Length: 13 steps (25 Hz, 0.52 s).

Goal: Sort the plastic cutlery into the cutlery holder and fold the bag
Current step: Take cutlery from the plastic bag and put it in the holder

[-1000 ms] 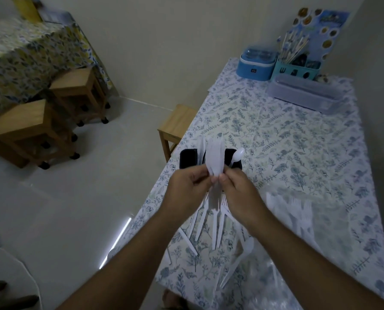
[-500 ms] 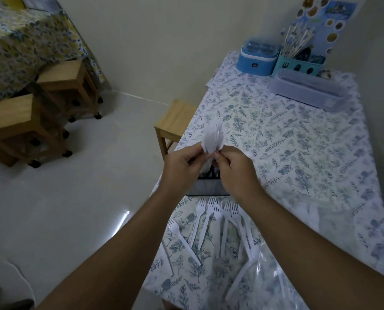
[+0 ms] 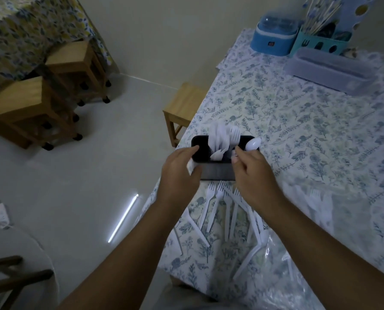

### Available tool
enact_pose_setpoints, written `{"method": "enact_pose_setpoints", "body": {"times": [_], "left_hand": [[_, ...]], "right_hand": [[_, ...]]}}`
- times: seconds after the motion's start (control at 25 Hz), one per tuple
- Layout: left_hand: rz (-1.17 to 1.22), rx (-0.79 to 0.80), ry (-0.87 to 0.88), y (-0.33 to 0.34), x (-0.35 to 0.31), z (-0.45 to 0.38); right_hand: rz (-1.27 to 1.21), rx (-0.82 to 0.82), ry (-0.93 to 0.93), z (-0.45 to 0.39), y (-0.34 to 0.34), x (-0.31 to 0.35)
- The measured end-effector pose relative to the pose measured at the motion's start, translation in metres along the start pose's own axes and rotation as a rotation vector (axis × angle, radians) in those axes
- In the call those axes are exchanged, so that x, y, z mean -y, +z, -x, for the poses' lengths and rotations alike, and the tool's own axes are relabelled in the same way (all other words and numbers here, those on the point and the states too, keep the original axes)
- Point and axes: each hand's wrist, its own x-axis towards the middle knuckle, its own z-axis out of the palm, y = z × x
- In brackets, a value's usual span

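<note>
Head view: left hand (image 3: pixel 179 168) grip pinches white plastic; right hand (image 3: pixel 251 170) grip slack; glossy black holder (image 3: pixel 218 171).

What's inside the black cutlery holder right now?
The black cutlery holder has white knives and a fork standing in its middle, and a spoon at its right end. The left compartment looks dark; its bottom and the pieces' lower ends are hidden.
</note>
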Motion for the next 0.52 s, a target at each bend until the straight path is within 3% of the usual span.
{"method": "enact_pose_setpoints", "body": {"times": [0.12,0.28,0.4,0.52], "left_hand": [[-0.045,-0.006,-0.282,-0.01,0.036,0.044],[-0.166,0.23,-0.722,0.002,0.081,0.101],[-0.235,0.247,-0.727,0.014,0.085,0.113],[-0.249,0.229,-0.663,0.017,0.077,0.108]], "right_hand": [[-0.048,0.032,0.042,0.04,0.007,-0.015],[-0.024,0.272,0.131,0.085,0.037,-0.039],[0.001,0.433,0.153,0.101,0.054,-0.043],[-0.012,0.49,0.203,0.105,0.057,-0.041]]}}
